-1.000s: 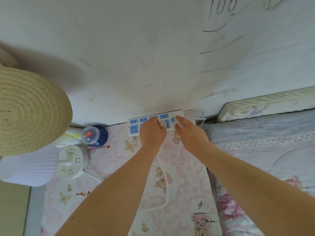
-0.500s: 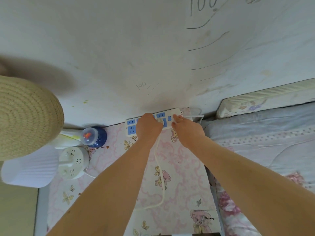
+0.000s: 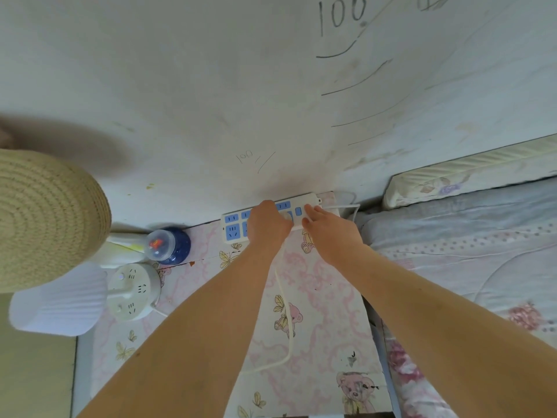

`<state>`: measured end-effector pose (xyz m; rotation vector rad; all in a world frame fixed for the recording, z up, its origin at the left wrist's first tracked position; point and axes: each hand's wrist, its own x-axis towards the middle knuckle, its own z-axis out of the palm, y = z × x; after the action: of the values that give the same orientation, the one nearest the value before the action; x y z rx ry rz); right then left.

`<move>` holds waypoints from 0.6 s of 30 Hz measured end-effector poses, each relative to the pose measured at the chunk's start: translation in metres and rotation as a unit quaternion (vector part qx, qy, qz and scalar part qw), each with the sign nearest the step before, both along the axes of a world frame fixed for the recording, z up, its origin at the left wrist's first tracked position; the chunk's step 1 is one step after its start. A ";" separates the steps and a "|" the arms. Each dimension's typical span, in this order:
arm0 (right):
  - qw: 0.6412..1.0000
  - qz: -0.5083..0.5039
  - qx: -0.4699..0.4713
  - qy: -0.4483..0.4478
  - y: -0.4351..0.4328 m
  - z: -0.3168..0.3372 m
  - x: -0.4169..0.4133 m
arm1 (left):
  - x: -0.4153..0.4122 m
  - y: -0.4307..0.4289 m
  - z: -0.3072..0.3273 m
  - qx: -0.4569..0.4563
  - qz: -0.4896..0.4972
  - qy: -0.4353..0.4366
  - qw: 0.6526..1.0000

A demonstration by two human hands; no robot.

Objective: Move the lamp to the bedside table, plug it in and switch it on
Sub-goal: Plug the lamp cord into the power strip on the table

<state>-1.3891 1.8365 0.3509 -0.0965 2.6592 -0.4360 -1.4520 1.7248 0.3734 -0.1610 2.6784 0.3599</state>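
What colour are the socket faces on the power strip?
Blue, set in a white power strip; seen in the head view.

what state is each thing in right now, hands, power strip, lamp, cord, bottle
left hand: closed over a socket of the strip, plug hidden under it
right hand: fingers flat on the strip's right end, steadying it
power strip: lying against the wall, left sockets free
white cord: slack, runs from under the left hand
lamp: on the table, no glow visible
blue bottle: capped
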 end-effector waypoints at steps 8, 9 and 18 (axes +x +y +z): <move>1.000 -0.002 -0.011 0.008 0.001 -0.002 0.002 | 0.001 -0.001 -0.002 0.024 0.022 0.004 0.999; 1.000 -0.003 -0.013 0.011 0.002 -0.002 0.003 | 0.001 0.000 -0.002 0.027 0.025 0.001 0.999; 1.000 -0.013 -0.028 0.007 0.000 0.000 0.005 | -0.003 0.006 0.001 0.017 0.031 -0.019 0.999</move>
<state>-1.3839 1.8363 0.3504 -0.0814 2.6660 -0.5192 -1.4548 1.7305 0.3747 -0.2386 2.6328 0.4174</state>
